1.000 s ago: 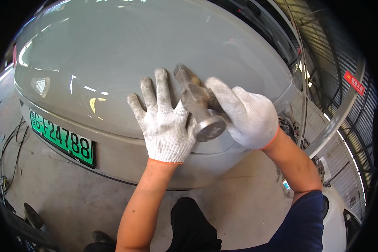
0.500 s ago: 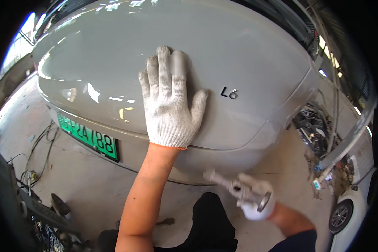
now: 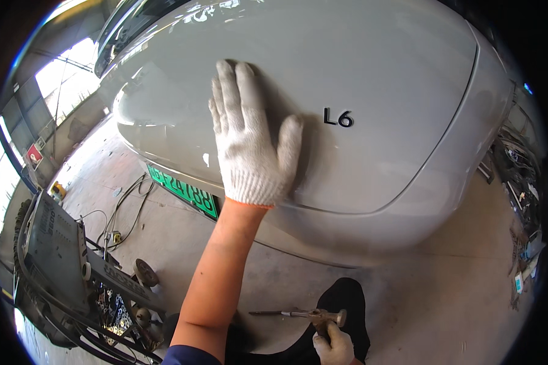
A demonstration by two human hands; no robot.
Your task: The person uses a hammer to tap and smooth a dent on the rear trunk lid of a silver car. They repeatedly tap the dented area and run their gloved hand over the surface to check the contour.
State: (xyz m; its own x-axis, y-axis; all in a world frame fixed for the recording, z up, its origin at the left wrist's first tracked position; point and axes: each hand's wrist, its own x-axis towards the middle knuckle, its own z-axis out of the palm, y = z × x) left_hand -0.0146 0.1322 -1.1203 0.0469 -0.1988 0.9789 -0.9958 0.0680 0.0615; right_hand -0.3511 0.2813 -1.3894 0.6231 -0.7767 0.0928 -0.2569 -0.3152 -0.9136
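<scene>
My left hand [image 3: 249,140], in a white knitted glove with an orange cuff edge, lies flat against the glossy grey rear panel of a car [image 3: 396,109]. Its fingers are stretched out and hold nothing. Low in the view, in front of my dark-trousered knee, my right hand [image 3: 335,348], also in a white glove, is closed round the handle of a hammer [image 3: 318,315]. A long thin point juts from the hammer's head to the left, and a round striking face sits at its right end. The hammer is apart from the car.
A dark badge [image 3: 338,118] is fixed to the panel right of my left hand. Below the panel sits a green licence plate [image 3: 186,193]. At the lower left stands a dark equipment cart [image 3: 61,255] with small metal parts; cables [image 3: 125,207] lie on the floor. Debris [image 3: 523,243] lies far right.
My right hand has moved down and left with the hammer, toward my knee. My left hand has stayed flat on the panel, while the view has turned to the left.
</scene>
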